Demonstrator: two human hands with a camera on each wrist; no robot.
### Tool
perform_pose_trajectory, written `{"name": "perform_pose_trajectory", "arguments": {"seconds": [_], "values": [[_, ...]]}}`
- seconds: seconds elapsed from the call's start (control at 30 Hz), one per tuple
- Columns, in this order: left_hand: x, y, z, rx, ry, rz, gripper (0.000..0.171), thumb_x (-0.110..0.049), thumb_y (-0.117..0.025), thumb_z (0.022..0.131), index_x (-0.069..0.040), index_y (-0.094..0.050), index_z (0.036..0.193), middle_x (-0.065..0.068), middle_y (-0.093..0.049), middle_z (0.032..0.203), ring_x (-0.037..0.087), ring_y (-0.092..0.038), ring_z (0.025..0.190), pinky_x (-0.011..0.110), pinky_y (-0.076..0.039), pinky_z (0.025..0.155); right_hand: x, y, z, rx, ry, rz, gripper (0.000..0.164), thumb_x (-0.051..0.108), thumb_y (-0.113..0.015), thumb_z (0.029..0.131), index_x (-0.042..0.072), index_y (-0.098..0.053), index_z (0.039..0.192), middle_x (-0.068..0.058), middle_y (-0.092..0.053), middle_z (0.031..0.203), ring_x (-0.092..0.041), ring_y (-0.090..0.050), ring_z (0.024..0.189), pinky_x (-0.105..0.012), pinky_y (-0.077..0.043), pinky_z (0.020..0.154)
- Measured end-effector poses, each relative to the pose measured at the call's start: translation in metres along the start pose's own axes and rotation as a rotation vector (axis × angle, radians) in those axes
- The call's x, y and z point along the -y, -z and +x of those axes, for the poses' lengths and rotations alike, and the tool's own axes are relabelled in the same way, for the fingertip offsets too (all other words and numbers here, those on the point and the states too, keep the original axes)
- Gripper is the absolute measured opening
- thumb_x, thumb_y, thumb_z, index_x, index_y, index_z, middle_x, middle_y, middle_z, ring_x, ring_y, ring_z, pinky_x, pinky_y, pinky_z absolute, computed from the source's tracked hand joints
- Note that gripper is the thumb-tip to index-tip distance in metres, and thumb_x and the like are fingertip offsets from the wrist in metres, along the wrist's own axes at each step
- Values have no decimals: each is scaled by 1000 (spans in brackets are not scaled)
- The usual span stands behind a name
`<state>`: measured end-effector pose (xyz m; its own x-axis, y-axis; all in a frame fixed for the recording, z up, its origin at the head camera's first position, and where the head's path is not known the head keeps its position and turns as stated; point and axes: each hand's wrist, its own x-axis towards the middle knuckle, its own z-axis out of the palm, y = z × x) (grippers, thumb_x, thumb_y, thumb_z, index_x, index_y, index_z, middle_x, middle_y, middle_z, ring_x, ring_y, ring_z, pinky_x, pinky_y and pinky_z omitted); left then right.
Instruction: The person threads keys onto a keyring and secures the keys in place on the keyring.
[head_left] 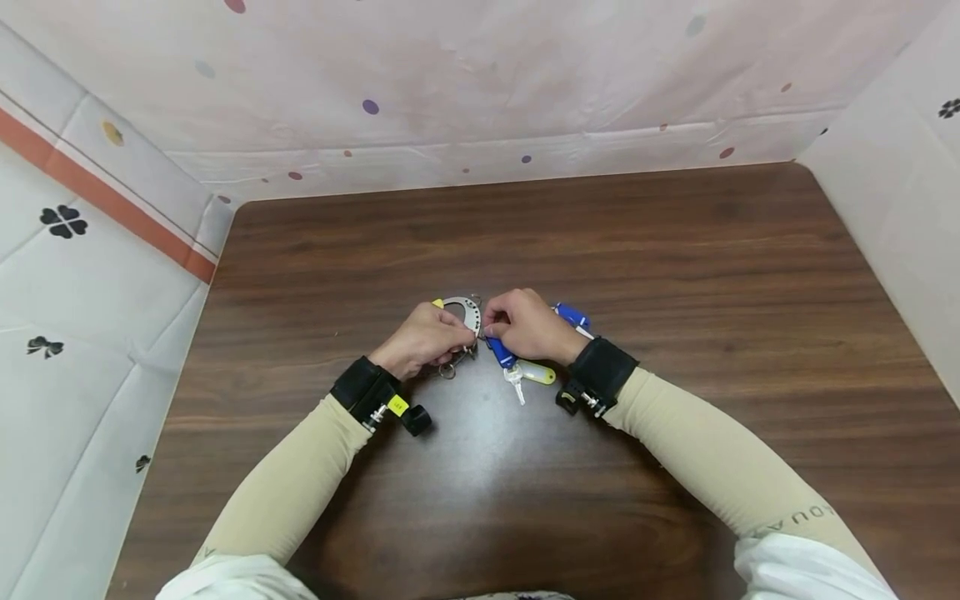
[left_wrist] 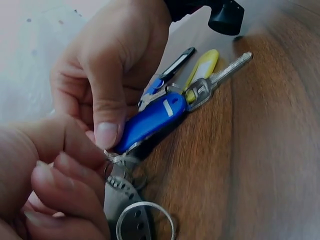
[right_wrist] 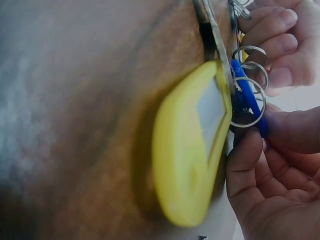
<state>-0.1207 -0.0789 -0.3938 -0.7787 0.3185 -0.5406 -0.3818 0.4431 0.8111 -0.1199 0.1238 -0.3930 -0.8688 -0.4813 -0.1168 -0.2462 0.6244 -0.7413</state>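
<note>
Left wrist view and head view are showing both hands working close together. Right hand is pinching a blue tag between thumb and forefinger, the grip narrow around its end. Left hand is pinching a perforated metal band right beside that grip, its fingertips partly hiding the exact spot. Small loose rings are showing just beside the left fingertips. At the tag's other end, on the person's side of the right grip, a silver key is pointing away from the fingers, and a yellow tag is lying next to it. Beyond the right hand, a second blue tag is peeking out by the wrist. Black wrist straps are sitting behind both grips. Under everything a brown wooden table is spreading, and farthest off a dotted wall covering is rising behind it.
</note>
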Motion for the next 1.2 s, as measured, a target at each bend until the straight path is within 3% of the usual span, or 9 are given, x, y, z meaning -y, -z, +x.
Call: {"name": "perform_pose_trajectory", "arguments": {"seconds": [0.27, 0.53, 0.87, 1.2], "values": [[7, 5, -5, 46, -48, -27, 7, -1, -69, 85, 1, -75, 87, -4, -61, 61, 7, -49, 50, 18, -40, 46, 6, 1, -1, -13, 6, 2, 13, 8, -69, 97, 8, -75, 86, -1, -67, 77, -15, -59, 73, -28, -48, 71], [6, 8, -7, 98, -67, 26, 9, -1, -71, 83, 1, -76, 90, -1, -65, 63, 8, -53, 47, 20, -44, 45, 12, 2, -3, -34, 27, -24, 13, 7, -70, 95, 9, -74, 83, -1, -67, 74, -15, -59, 71, -28, -47, 70], [6, 7, -8, 99, -115, 64, 13, -2, -72, 85, 4, -78, 95, 0, -68, 65, 7, -55, 47, 20, -45, 46, 17, 1, -5, 7, 33, -46, 15, 9, -69, 96, 11, -74, 83, 2, -64, 70, -13, -57, 69, -27, -44, 68], [4, 3, -6, 108, -103, 26, 14, -4, -70, 86, 3, -77, 96, -3, -65, 63, 6, -51, 45, 18, -42, 44, 15, 1, -2, 11, 22, -56, 14, 10, -70, 96, 10, -74, 82, 1, -64, 70, -13, -56, 68, -26, -43, 66]]}}
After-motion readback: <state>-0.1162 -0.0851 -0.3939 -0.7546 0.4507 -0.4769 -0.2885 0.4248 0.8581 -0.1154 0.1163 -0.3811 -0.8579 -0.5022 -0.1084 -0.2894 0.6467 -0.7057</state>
